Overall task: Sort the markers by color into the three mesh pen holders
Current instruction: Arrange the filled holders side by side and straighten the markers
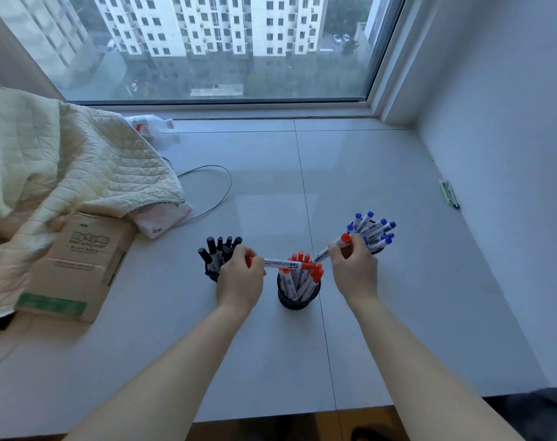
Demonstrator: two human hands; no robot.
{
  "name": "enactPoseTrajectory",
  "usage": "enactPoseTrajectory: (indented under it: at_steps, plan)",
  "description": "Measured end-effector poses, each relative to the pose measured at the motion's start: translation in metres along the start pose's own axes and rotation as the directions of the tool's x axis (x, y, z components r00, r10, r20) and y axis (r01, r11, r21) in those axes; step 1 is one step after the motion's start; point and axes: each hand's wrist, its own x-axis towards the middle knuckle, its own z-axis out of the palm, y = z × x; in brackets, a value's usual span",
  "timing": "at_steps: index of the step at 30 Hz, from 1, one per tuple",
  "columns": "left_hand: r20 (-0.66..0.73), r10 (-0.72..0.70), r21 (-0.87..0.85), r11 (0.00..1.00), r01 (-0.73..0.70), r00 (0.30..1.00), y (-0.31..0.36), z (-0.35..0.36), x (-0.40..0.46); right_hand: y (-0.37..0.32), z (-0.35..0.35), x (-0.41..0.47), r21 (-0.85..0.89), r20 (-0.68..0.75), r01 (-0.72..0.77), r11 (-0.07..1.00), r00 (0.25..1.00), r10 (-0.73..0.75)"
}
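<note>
Lying at the far left, a cream quilted blanket (64, 167) drapes over a cardboard box (76, 265) on the pale counter (398, 313), with a thin grey cable (219, 186) looping out beside it and a plastic bottle (149, 125) on its side near the window (213, 46).

Next comes the left mesh holder (212, 274), filled with black markers (219, 249) standing cap-up. Directly in front of it the left hand (239, 281) has its fingers (245, 253) closed around one end of a red marker (286, 265), which lies roughly level and reaches across to the middle mesh holder (297, 296). That holder carries a bunch of red-capped markers (302, 275) (their white barrels lean in several directions), and the held marker's capped end sits over them.

Further right, the right hand (353, 268) pinches a second red marker (329, 251), tilted so its red cap points up and away toward the right holder while its lower end slants down toward the red bunch. Just behind this hand stands the right mesh holder (372, 246), mostly hidden, fanned full of blue-capped markers (374, 229).

Well apart, against the right wall (509, 122), a few thin pens (449, 194) lie on the counter; their colour is hard to tell beyond a hint of green.
</note>
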Motion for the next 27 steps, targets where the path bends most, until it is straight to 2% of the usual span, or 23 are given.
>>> enactPoseTrajectory:
  at_steps: [3,5,7,9,12,15,17,21,23,25,27]
  plan:
    - [0.062,-0.138,-0.190,0.971,0.148,0.988,-0.003,-0.003,0.004,-0.003,-0.010,0.003,0.212,-0.080,-0.189,0.959,0.974,0.210]
    - [0.147,-0.199,-0.271,0.934,0.233,0.969,-0.003,-0.003,0.006,-0.002,-0.016,0.004,0.394,-0.055,-0.299,0.869,0.936,0.347]
    - [0.233,-0.253,-0.368,0.871,0.326,0.939,0.000,-0.004,0.004,-0.001,-0.021,0.004,0.561,0.056,-0.407,0.721,0.887,0.457]
    - [0.328,-0.285,-0.458,0.786,0.415,0.901,0.004,-0.004,-0.001,0.001,-0.023,0.002,0.650,0.210,-0.500,0.572,0.842,0.497]
    - [0.453,-0.256,-0.560,0.663,0.497,0.854,0.008,-0.002,-0.006,0.007,-0.023,0.000,0.673,0.361,-0.568,0.473,0.811,0.460]
    - [0.535,-0.155,-0.590,0.635,0.498,0.831,0.006,-0.001,-0.010,0.014,-0.024,-0.002,0.651,0.432,-0.579,0.491,0.814,0.388]
    - [0.537,-0.115,-0.577,0.672,0.463,0.836,0.005,0.001,-0.012,0.018,-0.023,-0.004,0.618,0.447,-0.568,0.543,0.822,0.352]
    - [0.447,-0.081,-0.471,0.826,0.311,0.891,0.000,0.006,-0.019,0.028,-0.014,-0.012,0.430,0.345,-0.415,0.801,0.896,0.279]
    - [0.395,-0.074,-0.408,0.879,0.247,0.916,-0.002,0.009,-0.024,0.034,-0.006,-0.015,0.307,0.297,-0.350,0.885,0.919,0.260]
    - [0.348,-0.081,-0.374,0.902,0.217,0.934,-0.006,0.011,-0.028,0.042,0.002,-0.017,0.208,0.268,-0.343,0.916,0.921,0.284]
    - [0.310,-0.099,-0.379,0.900,0.218,0.946,-0.009,0.012,-0.031,0.048,0.009,-0.020,0.187,0.288,-0.372,0.909,0.906,0.311]
